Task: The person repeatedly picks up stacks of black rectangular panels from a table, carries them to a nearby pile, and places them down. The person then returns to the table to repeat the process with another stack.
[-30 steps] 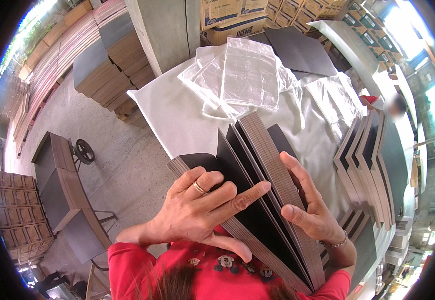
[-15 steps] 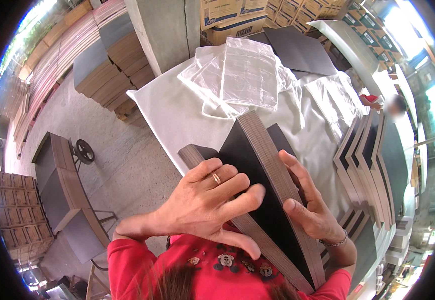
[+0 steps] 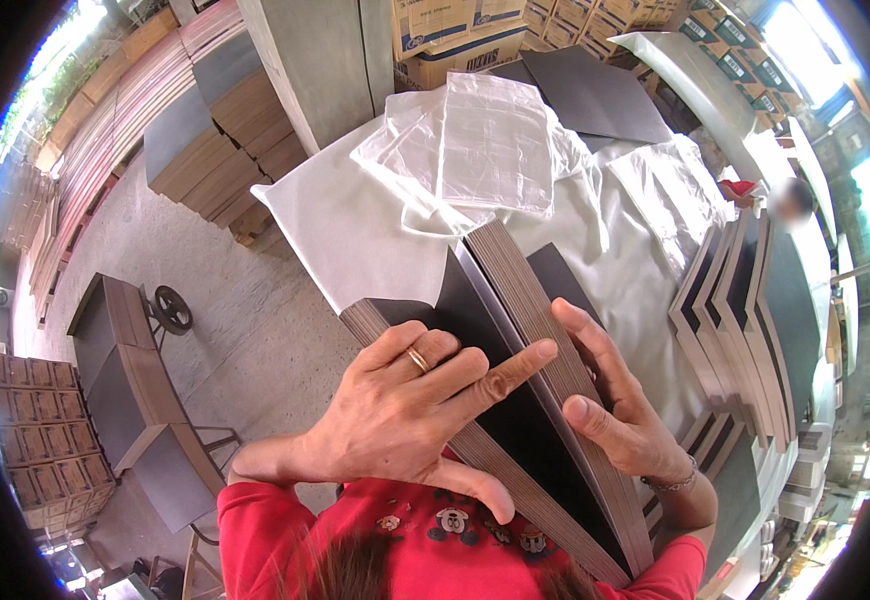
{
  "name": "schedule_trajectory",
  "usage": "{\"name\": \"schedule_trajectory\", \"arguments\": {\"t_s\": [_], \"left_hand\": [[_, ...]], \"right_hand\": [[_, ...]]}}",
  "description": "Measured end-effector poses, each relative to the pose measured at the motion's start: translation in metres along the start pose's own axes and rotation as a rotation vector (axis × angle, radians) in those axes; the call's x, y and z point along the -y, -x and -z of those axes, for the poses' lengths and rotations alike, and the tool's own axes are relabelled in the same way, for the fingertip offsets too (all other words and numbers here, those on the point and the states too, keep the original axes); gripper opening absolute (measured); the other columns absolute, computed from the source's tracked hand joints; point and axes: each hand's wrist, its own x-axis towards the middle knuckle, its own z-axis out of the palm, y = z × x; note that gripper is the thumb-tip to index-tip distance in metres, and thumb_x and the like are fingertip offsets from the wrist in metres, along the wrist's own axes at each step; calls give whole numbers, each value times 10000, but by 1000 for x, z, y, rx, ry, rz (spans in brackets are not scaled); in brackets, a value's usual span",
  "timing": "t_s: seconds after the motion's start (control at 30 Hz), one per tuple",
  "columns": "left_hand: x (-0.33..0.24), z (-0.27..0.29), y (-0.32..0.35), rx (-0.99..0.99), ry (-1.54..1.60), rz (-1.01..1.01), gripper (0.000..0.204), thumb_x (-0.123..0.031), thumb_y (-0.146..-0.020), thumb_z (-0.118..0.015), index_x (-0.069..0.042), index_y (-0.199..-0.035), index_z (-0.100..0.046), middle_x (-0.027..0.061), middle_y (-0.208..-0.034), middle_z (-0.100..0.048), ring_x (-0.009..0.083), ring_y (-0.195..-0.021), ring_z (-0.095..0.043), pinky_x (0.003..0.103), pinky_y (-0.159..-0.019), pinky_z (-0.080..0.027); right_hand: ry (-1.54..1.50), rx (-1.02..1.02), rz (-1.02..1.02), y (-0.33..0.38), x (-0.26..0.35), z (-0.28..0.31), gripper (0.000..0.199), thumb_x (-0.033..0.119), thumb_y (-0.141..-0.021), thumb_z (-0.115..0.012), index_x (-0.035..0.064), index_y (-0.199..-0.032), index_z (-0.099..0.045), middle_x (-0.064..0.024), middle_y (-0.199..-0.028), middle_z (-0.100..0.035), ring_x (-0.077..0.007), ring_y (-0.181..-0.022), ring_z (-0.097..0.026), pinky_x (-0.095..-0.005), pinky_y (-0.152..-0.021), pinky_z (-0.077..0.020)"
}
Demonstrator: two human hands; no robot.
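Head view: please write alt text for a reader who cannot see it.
A person's right hand holds a thick stack of dark-faced boards, spread in a V, while the left hand spans the opening. Clear plastic lies beyond on a white sheet.

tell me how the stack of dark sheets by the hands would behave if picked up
The stack of dark sheets would probably feel heavy, given the many layers packed along its edges. It may fan open if gripped loosely, since a V-shaped gap opens beside the left hand.
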Motion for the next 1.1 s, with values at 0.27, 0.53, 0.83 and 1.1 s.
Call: {"name": "schedule_trajectory", "arguments": {"t_s": [0.27, 0.53, 0.83, 1.1], "left_hand": [[0, -2, 6, -24, 4, 9, 1039, -806, -578, -511, -112, -1351, -496, -8, -754, -414, 164, -723, -419, 280, -743, -364], [-1, -11, 11, -136, 19, 41, 1137, -852, -395, -465, -131, -1263, -597, -18, -684, -321, 158, -678, -387, 313, -682, -322], [3, -10, 15, -239, 66, -5, 895, -782, -613, -555, -107, -1200, -608, 1, -885, -480, 168, -805, -464, 313, -802, -367], [5, -1, 7, -102, 13, -57, 878, -821, -606, -512, -105, -1111, -566, 12, -860, -502, 188, -803, -499, 370, -903, -329]], "right_hand": [[8, -8, -6, 0, 3, -1, 688, 329, -947, -509, 31, -1464, -167, -152, -1470, -234, -234, -1306, -338, -384, -1052, -320], [35, -1, 1, 0, 3, -2, 693, 321, -945, -513, 31, -1466, -160, -153, -1476, -228, -238, -1320, -321, -388, -1060, -310], [-49, 1, -13, 0, 2, -4, 700, 299, -942, -534, 37, -1471, -157, -129, -1481, -232, -211, -1300, -333, -363, -1048, -312], [9, 14, 11, 0, -1, 0, 680, 261, -947, -538, 27, -1468, -168, -89, -1482, -231, -182, -1265, -344, -334, -1014, -326]]}}
